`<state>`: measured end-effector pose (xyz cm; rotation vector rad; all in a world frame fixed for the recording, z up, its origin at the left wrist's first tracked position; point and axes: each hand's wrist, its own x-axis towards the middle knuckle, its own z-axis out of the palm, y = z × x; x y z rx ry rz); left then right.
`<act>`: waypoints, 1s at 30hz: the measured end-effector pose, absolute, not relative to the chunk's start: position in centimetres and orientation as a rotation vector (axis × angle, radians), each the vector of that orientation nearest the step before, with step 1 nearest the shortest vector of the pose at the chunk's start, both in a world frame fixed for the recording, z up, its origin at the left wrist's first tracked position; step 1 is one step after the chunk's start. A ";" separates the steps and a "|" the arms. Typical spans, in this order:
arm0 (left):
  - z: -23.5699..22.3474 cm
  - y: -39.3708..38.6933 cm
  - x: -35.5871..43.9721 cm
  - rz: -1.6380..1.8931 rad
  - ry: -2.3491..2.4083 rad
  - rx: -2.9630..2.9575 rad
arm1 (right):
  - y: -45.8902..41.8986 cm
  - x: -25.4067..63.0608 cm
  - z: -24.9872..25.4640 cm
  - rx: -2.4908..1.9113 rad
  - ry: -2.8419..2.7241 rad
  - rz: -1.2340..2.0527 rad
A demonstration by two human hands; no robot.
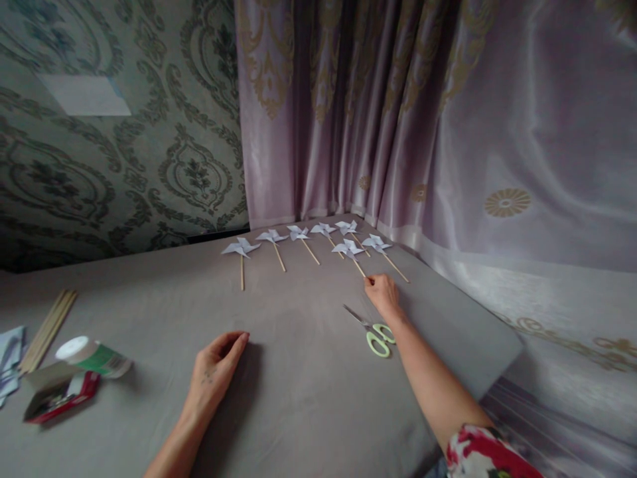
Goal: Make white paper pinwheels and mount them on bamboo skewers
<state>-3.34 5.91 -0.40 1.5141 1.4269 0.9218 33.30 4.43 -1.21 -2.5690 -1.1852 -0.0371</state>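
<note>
My right hand [382, 293] reaches across the table and pinches the lower end of a wooden stick that carries a white paper pinwheel [348, 249]. Behind and beside it lie several more pinwheels, among them one at the far left [241, 247] and one at the right [377, 244]. Under my right forearm rest scissors [378, 342] with pale green handles, their blades pointing to the far left. My left hand [219, 362] is over the near middle of the table, fingers curled and thumb against the fingertips; nothing shows in it.
At the left are a bundle of wooden sticks [48, 330], a white and green bottle [94, 356], a small red box [62, 395] with small items inside, and folded paper [10, 362]. A lilac curtain [308, 166] and a patterned wall [119, 166] bound the grey table [298, 411].
</note>
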 end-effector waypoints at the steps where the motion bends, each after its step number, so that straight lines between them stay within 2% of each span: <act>1: -0.4 5.9 -3.4 0.923 1.427 1.510 | 4.3 33.3 -1.2 -2.566 -1.185 -0.036; 30: 0.0 5.1 -3.0 0.916 1.411 1.507 | 3.7 33.4 -1.5 -2.630 -1.239 0.044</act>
